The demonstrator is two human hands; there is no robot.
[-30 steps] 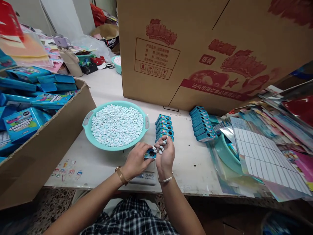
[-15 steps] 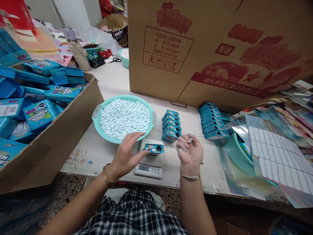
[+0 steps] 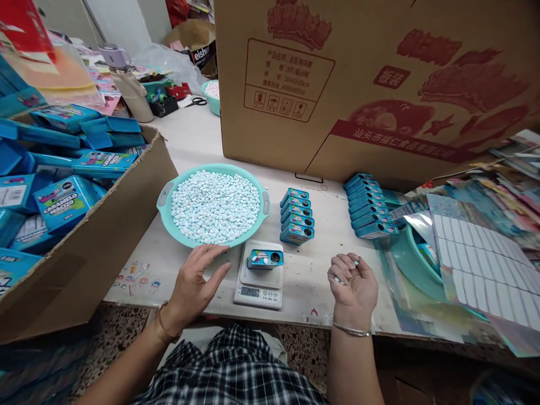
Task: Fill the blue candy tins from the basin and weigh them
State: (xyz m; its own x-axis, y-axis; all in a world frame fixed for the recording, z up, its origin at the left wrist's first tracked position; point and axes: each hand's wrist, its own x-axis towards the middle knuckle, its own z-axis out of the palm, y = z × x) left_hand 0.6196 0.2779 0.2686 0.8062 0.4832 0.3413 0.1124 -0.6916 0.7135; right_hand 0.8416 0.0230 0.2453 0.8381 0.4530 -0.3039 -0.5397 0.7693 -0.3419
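A small blue candy box (image 3: 265, 259) with a round hole in its top stands on the white digital scale (image 3: 258, 296). One pale candy (image 3: 265, 261) lies on the box's top. To the left of the scale is my left hand (image 3: 198, 281), empty, with thumb and fingers apart, below the turquoise bowl (image 3: 167, 225) of pale blue and white candies (image 3: 216, 207). My right hand (image 3: 353, 278) is palm up at the right of the scale. Its fingers curl over a few pale candies, some showing at the fingertips and palm.
Behind the scale stands a row of blue boxes (image 3: 297, 233); another row (image 3: 375, 229) is farther right. An open carton (image 3: 126, 219) of blue boxes fills the left. A large carton (image 3: 278, 135) blocks the back. Printed sheets (image 3: 485, 264) overlap a turquoise basin (image 3: 411, 264) at right.
Both hands have drawn away from the box on the scale, the left leftward and the right rightward. The right still holds its candies. The box stays on the scale.
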